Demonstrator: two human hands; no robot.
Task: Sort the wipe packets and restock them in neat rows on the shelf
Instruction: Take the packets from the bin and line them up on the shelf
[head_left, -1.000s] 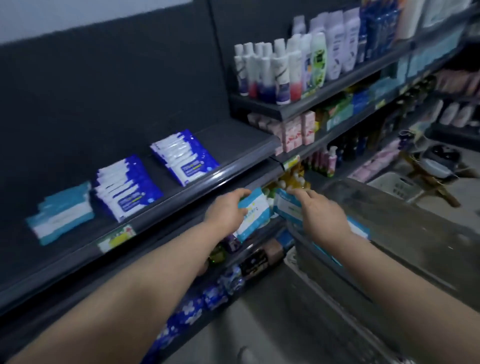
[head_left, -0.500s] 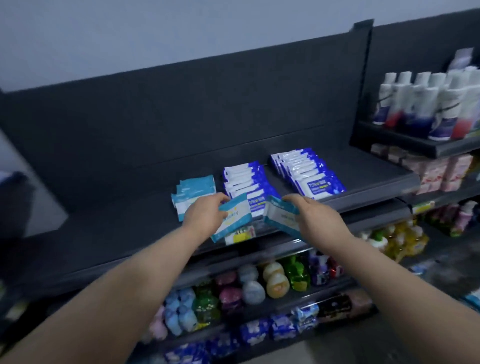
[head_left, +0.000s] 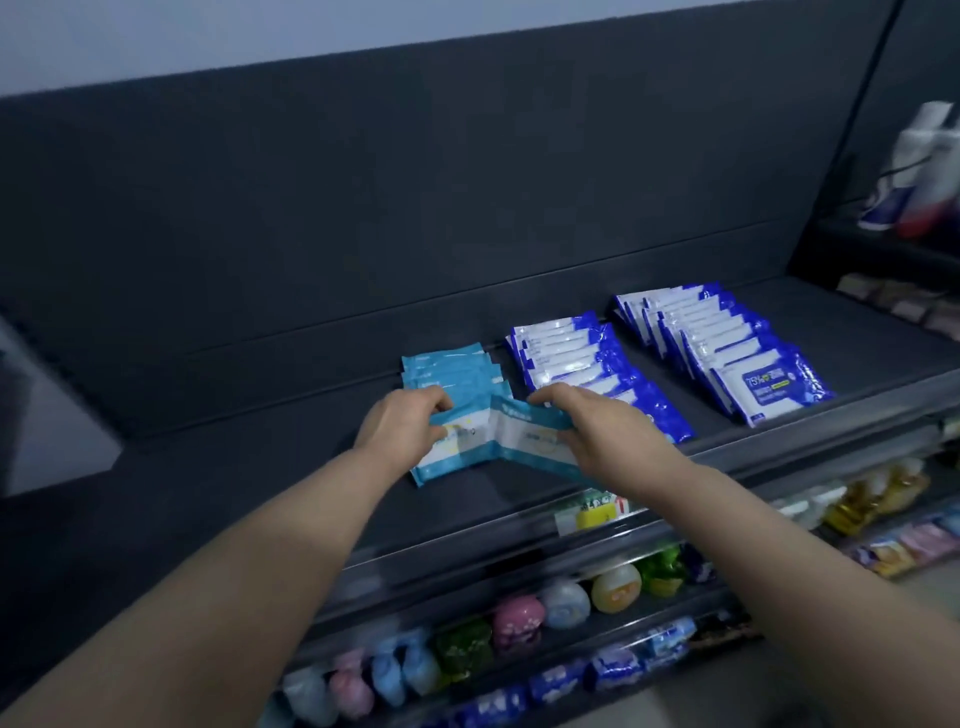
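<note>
My left hand (head_left: 402, 423) grips a light-blue wipe packet (head_left: 457, 452) that lies at the front of the light-blue row (head_left: 449, 371) on the dark shelf (head_left: 234, 467). My right hand (head_left: 608, 431) holds a second light-blue wipe packet (head_left: 535, 434), tilted, its left edge meeting the first one. Two rows of dark-blue and white wipe packets lie to the right: the middle row (head_left: 571, 353) partly hidden behind my right hand, and the right-hand row (head_left: 727, 343).
The shelf's left part is bare dark surface. A price tag (head_left: 592, 514) sits on the shelf's front rail. Below, shelves hold round coloured containers (head_left: 519, 618) and small blue packs (head_left: 613, 670). Bottles (head_left: 919, 171) stand on a higher shelf at the far right.
Both hands carried the two light-blue packets from beside the cart up and left onto the shelf, in front of the light-blue row. The view swung left to face that shelf.
</note>
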